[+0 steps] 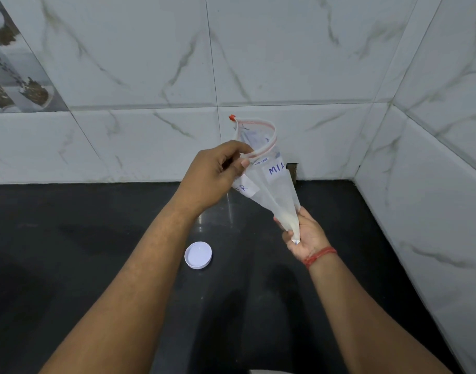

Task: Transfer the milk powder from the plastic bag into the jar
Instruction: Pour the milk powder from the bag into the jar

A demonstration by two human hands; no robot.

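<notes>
Clear zip-lock bag (269, 184), mouth gaping, nearly spent; left hand (218, 176) pinches its rim; right hand (303, 236) fingers clamp its powdery corner.

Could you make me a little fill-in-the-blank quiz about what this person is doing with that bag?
1. The left hand pinches the plastic bag near its ____ zip strip.
2. The right hand grips the bag's ____ corner, where a little white powder sits.
3. A white lid lies on the ____ countertop.
4. The bag's mouth is ____.

Missing words: red; bottom; black; open
</notes>
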